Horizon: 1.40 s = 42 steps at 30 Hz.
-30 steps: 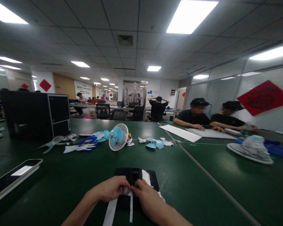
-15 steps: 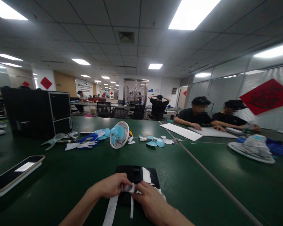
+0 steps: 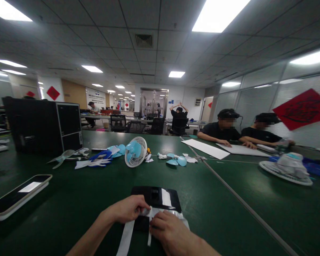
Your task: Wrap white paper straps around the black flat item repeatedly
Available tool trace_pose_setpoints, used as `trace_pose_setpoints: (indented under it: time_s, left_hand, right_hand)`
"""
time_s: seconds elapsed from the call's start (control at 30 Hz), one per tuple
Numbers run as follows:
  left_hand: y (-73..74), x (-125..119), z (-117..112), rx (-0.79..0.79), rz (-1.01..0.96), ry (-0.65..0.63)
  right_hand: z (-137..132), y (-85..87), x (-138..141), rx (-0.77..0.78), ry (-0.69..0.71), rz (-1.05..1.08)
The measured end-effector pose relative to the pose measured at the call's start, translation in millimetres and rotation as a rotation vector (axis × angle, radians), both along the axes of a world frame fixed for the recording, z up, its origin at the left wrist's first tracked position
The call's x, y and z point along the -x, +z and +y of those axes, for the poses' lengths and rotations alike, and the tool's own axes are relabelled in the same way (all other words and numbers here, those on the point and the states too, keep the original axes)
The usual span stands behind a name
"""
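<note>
Black and flat, an object (image 3: pixel 144 192) lies on a green table (image 3: pixel 96 193) beneath two bare hands: the left hand (image 3: pixel 128 209) pinches a narrow white strip (image 3: pixel 149 239) near its top, while the right hand (image 3: pixel 170 229) touches it lower down, its grip unclear. A wider white band (image 3: pixel 126 236) slants nearby.

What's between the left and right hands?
Head view: a narrow white strip runs between the left hand and right hand; part of the flat black object also shows in that gap.
</note>
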<state>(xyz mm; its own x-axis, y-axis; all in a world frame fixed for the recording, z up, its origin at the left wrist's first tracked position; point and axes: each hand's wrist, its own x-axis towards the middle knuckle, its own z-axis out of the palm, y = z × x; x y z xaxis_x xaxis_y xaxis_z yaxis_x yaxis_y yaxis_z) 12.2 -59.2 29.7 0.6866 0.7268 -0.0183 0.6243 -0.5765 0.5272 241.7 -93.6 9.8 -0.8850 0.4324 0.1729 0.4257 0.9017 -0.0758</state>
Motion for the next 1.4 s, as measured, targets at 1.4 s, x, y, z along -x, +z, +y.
trace_pose_setpoints:
  time_s: [1.4]
  left_hand:
    - [-22.3, 87, 47, -0.163, 0.225, 0.870]
  right_hand:
    - [77, 22.6, -18, 0.226, -0.409, 0.263]
